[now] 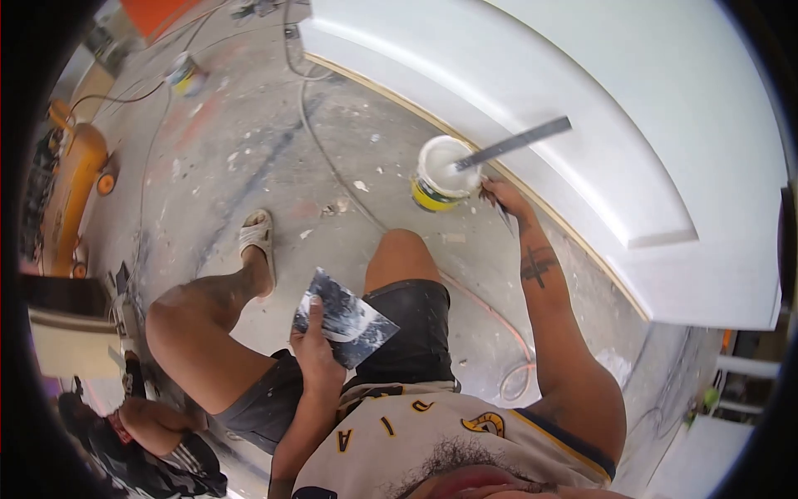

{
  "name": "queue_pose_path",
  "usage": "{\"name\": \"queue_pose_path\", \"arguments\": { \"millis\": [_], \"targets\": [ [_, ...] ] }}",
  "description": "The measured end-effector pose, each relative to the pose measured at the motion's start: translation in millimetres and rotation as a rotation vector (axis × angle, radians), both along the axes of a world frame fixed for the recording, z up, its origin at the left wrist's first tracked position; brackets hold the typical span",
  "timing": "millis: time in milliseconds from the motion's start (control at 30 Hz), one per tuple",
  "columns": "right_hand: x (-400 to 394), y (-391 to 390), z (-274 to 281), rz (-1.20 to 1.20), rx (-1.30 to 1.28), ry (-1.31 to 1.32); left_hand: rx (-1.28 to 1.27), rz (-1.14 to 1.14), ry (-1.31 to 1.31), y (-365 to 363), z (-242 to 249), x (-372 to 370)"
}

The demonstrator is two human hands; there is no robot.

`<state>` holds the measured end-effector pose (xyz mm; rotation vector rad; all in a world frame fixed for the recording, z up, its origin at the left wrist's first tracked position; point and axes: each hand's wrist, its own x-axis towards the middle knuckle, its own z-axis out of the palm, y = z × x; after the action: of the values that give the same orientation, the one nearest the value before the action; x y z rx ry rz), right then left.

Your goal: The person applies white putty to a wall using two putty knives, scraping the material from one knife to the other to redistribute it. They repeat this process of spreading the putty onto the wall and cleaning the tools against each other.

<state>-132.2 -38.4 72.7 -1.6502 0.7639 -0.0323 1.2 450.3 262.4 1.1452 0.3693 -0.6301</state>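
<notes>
My left hand (320,345) grips a flat rectangular metal plate (347,320) smeared with white paste, its thumb on the upper face. Out to the right, my right hand (504,200) is closed beside a bucket (432,193) with a yellow label. A thin, narrow item (508,223) points down from its fingers, too small to identify. White material fills part of the bucket, and a long grey flat stick (519,143) leans out over the rim.
A large white panel (532,91) stands along the right. Hoses (320,150) cross the stained floor. An orange tank with wheels (81,187) and another bucket (186,76) are at the left. Another person (137,449) is at the lower left.
</notes>
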Motion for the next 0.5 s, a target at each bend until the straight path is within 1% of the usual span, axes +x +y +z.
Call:
{"name": "queue_pose_path", "arguments": {
  "millis": [33,67,100,133,200,333,400,433,500],
  "targets": [
    [-4.9,9.9,6.9,-0.022,0.003,0.003,0.012,0.005,0.000,0.2,5.6,-0.2],
    [-0.5,17.2,21.7,-0.096,0.085,-0.001,0.018,0.020,-0.009,-2.0,7.5,1.4],
    [0.3,19.6,23.0,-0.166,0.171,-0.006,0.018,0.011,-0.016,-2.8,6.0,2.8],
    [1.0,21.7,17.5,-0.173,0.174,-0.011,0.004,0.008,-0.010,-1.6,4.2,3.7],
    [6.3,27.5,15.2,-0.191,0.019,-0.017,-0.026,0.002,0.008,3.0,2.7,5.0],
    [11.6,24.5,3.7,-0.157,0.022,-0.068,0.023,-0.047,0.048,4.0,11.7,6.1],
    [6.4,18.8,1.7,-0.100,-0.079,-0.047,-0.047,-0.075,0.026,0.5,18.3,8.9],
    [1.3,19.1,5.0,-0.108,-0.082,-0.054,-0.050,-0.083,0.018,0.4,18.8,10.8],
    [-12.7,24.7,16.7,-0.107,0.032,-0.017,-0.069,-0.149,0.054,0.4,15.9,17.3]
  ]
}}
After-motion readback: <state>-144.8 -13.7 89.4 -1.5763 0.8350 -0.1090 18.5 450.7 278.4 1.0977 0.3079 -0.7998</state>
